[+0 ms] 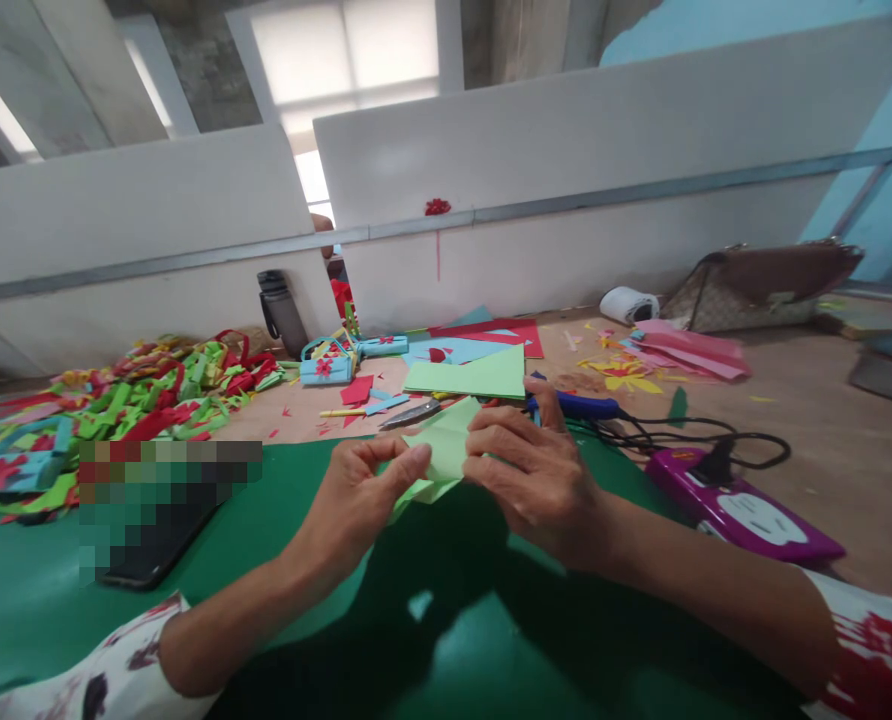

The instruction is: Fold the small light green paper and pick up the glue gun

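Note:
A light green sheet of paper (pixel 446 445) is held between both hands above a dark green mat (pixel 281 500). My left hand (pixel 360 500) pinches its left edge with thumb and fingers closed. My right hand (pixel 532 475) grips the right side, fingers curled over the paper. The paper looks partly folded. Just beyond it lie scissors (pixel 410 414) and a stack of light green sheets (pixel 468 378).
A pile of paper strips and flowers (pixel 131 395) fills the left. A black phone (pixel 153 555) lies on the mat. A blue glue gun (pixel 581 406), its cable and a purple power strip (pixel 746 510) sit right. Pink sheets (pixel 686 350), a bag (pixel 761 285) and a dark bottle (pixel 281 310) stand behind.

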A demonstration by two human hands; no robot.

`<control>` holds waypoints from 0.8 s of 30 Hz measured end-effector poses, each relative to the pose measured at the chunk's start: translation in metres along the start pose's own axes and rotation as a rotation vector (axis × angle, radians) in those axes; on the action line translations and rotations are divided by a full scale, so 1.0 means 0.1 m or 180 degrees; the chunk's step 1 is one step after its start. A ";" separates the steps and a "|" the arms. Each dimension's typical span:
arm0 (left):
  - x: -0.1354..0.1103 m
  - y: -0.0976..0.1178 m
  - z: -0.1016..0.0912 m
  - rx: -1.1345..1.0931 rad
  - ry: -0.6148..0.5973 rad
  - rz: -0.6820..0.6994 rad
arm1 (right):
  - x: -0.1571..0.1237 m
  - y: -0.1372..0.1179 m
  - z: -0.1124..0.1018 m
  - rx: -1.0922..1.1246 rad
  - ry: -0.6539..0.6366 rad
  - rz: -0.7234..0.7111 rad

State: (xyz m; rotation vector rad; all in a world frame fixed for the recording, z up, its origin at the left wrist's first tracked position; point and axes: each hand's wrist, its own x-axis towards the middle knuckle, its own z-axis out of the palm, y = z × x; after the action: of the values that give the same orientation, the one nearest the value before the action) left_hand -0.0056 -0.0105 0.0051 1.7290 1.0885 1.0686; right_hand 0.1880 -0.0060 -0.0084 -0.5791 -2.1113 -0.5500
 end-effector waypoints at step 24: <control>0.03 -0.09 -0.02 0.1353 0.0749 0.2193 | -0.01 0.01 0.02 0.0077 0.0006 0.0278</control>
State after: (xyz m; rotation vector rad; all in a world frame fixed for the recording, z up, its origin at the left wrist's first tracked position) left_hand -0.0092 -0.0050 -0.0024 2.4695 0.9151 1.5687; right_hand 0.1878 -0.0044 -0.0098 -0.6533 -2.0773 -0.4752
